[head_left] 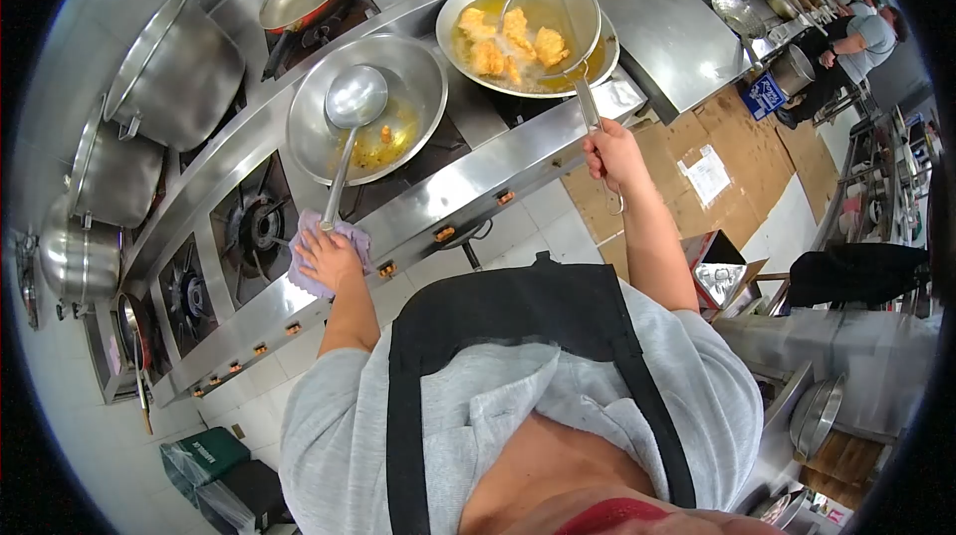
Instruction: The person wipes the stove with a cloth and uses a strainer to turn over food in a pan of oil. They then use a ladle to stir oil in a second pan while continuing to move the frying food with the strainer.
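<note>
Gripping the handle of a wire strainer (pixel 569 29), the right hand (pixel 612 155) has its fingers curled firmly round the metal; the strainer's mesh is over the oil pan (pixel 446 29), where golden battered pieces (pixel 486 59) sit in bubbling oil. Whether its rim touches the pan cannot be told. The left hand (pixel 332 261) lies over a purple cloth (pixel 307 226) at the stove's front edge, fingers spread; whether it grasps anything beneath cannot be seen. A ladle (pixel 356 97) rests in the wide steel pan (pixel 307 127), its handle running down to that cloth. White lettering marks a green bag (pixel 207 450) on the floor and a blue box (pixel 764 97) across the aisle, both too small to read surely. A white sheet (pixel 707 177) on the floor cardboard (pixel 742 132) bears faint, illegible print.
</note>
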